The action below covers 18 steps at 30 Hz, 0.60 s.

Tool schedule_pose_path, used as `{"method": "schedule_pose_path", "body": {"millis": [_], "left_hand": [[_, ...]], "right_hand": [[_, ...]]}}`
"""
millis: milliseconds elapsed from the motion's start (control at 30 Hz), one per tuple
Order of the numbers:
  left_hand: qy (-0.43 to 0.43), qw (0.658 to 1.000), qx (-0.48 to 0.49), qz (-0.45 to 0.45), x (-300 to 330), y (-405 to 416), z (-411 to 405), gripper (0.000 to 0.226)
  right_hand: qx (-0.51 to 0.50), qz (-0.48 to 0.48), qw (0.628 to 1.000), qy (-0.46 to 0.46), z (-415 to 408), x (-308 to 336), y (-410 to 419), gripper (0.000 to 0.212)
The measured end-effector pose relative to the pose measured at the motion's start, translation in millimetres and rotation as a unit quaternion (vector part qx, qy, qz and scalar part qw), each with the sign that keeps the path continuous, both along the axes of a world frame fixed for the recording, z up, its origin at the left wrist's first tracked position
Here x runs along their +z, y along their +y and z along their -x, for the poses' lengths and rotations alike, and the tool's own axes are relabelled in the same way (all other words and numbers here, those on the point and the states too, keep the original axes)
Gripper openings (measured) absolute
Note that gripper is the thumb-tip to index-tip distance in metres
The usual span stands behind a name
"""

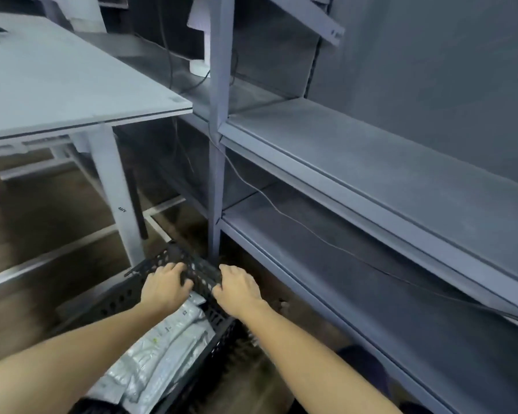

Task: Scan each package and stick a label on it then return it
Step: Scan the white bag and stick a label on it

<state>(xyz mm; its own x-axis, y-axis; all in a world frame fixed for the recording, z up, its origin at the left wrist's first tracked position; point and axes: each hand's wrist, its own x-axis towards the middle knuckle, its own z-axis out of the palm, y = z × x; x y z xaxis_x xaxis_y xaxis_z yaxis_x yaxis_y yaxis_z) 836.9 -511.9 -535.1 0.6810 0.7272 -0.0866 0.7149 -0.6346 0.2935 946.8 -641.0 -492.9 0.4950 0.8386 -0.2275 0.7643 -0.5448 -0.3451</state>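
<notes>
A black perforated plastic crate (117, 300) stands on the floor beneath me, holding several grey-white plastic mailer packages (159, 351). My left hand (165, 283) grips the crate's far rim, fingers curled over the perforated edge. My right hand (240, 286) grips the same rim just to the right, at the crate's far corner. Both forearms reach down from the bottom of the view. The near part of the crate is hidden by my arms.
A white table (72, 85) stands at the left, its leg (114, 198) close to the crate. Grey metal shelving (371, 174) runs along the right, with an upright post (219, 144) just beyond the crate. Thin cables (281, 213) trail across the shelves. The floor is dark wood.
</notes>
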Motion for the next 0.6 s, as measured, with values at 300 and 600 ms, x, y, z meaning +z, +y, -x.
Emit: {"method": "schedule_pose_path", "body": {"millis": [300, 600], "left_hand": [[0.078, 0.986, 0.08, 0.127, -122.9, -10.1, 59.5, 0.045], [0.125, 0.961, 0.133, 0.206, -202.1, -22.8, 91.3, 0.049]], "right_hand": [[0.06, 0.12, 0.99, 0.046, 47.4, -93.5, 29.3, 0.045], [0.087, 0.188, 0.977, 0.056, 67.6, -158.9, 42.7, 0.041]]}}
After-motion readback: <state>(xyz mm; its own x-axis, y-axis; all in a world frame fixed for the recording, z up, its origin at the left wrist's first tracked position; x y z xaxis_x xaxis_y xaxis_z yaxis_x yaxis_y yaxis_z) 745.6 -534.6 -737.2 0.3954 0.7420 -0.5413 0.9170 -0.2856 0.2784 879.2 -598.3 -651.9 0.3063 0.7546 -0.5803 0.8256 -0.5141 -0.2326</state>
